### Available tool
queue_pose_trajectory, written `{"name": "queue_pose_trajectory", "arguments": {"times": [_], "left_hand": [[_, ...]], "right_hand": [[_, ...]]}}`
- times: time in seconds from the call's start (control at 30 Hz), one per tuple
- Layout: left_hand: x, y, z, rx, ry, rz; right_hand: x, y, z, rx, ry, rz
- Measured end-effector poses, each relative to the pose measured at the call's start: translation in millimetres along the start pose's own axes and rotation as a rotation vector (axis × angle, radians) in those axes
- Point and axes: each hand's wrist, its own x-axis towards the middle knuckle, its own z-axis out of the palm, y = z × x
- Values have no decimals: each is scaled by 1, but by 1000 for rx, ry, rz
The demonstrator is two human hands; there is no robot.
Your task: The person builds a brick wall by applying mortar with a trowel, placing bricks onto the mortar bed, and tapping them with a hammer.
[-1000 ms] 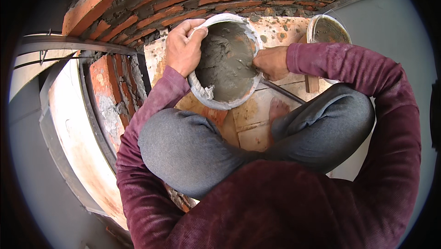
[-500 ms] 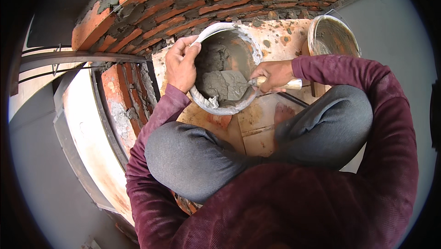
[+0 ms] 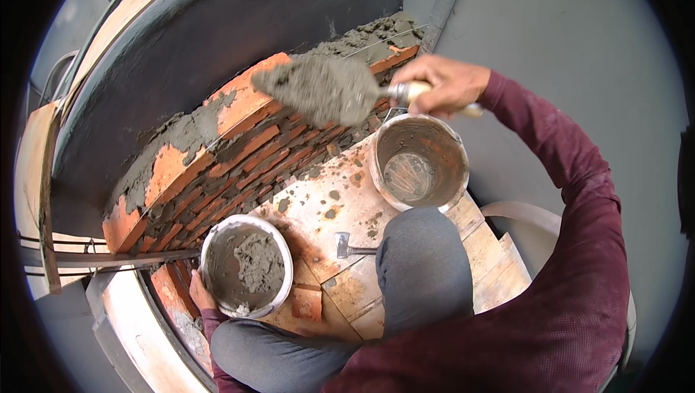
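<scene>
My right hand (image 3: 450, 84) grips the handle of a trowel (image 3: 396, 92), held out over the brick wall (image 3: 253, 152). A heap of wet grey mortar (image 3: 318, 90), blurred by motion, covers the trowel's blade. My left hand (image 3: 200, 292) is at the left side of a white-rimmed bucket (image 3: 288, 264), its fingers partly hidden against the wall of the bucket. More mortar (image 3: 259, 262) lies inside that bucket. The top course of the wall has orange bricks with mortar between and behind them, and a thin string runs along its front edge.
A second bucket (image 3: 420, 162), its inside coated with mortar residue, stands below my right hand. On the splattered boards (image 3: 311, 208) lie a hammer (image 3: 342, 244) and a brick piece (image 3: 307, 304). Dark curved plaster (image 3: 239, 34) rises behind the bricks. A metal bar (image 3: 123, 257) juts in at left.
My right hand has lifted the trowel, loaded with mortar, out of the bucket and up over the wall. My left hand has moved from the rim down the bucket's side. The view has shifted.
</scene>
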Motion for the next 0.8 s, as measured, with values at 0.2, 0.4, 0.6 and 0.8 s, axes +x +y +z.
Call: {"name": "queue_pose_trajectory", "arguments": {"times": [0.2,0.4,0.6,0.8], "left_hand": [[5,-5,-2,-159,-35,14],[5,-2,9,-232,-125,-79],[-6,-12,-8,-373,-96,-143],[5,-24,-4,-380,-52,-157]], "right_hand": [[-14,43,-96,-938,601,-204],[3,132,-91,-1229,934,-120],[-45,107,-14,-601,902,275],[-40,160,55,375,680,448]]}}
